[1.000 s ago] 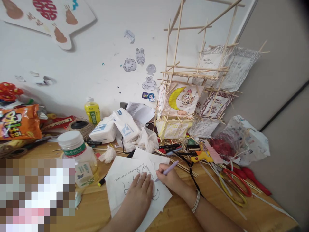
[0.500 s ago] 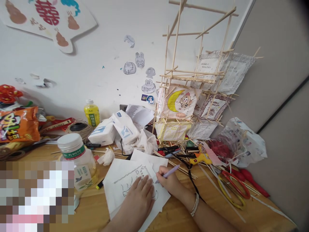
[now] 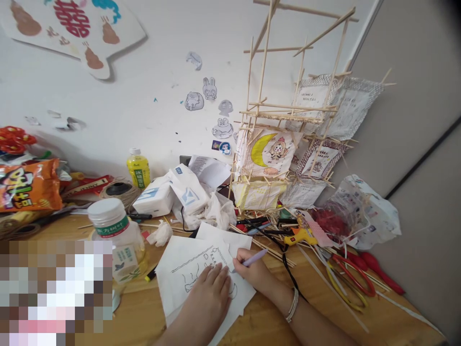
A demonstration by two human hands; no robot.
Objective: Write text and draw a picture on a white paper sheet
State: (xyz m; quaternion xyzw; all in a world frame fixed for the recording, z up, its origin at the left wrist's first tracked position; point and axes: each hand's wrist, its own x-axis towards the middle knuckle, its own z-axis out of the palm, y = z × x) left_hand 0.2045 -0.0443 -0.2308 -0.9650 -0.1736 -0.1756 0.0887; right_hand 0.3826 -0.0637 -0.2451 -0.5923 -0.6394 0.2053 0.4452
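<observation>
A sheet of white paper (image 3: 173, 288) with black line drawing and small writing lies on the wooden table. My left hand (image 3: 212, 288) rests flat on it, fingers stretched out, covering part of the drawing. In my right hand (image 3: 248, 269) is a light purple pen (image 3: 256, 257), its tip low at the paper's right side. A bracelet (image 3: 293, 305) circles my right wrist. Another white sheet (image 3: 230, 236) lies partly under the drawn one.
A clear plastic bottle (image 3: 126, 259) with a white cap stands left of the paper. Tissue packs (image 3: 187, 187) lie behind. Rightward are a yellow glue gun (image 3: 300, 235), scissors (image 3: 355, 276) and a tall stick frame (image 3: 266, 72) with drawn panels. A blurred patch hides the lower left.
The whole view has shifted very slightly. The pen leans a little lower in my right hand, while my left hand stays flat on the paper.
</observation>
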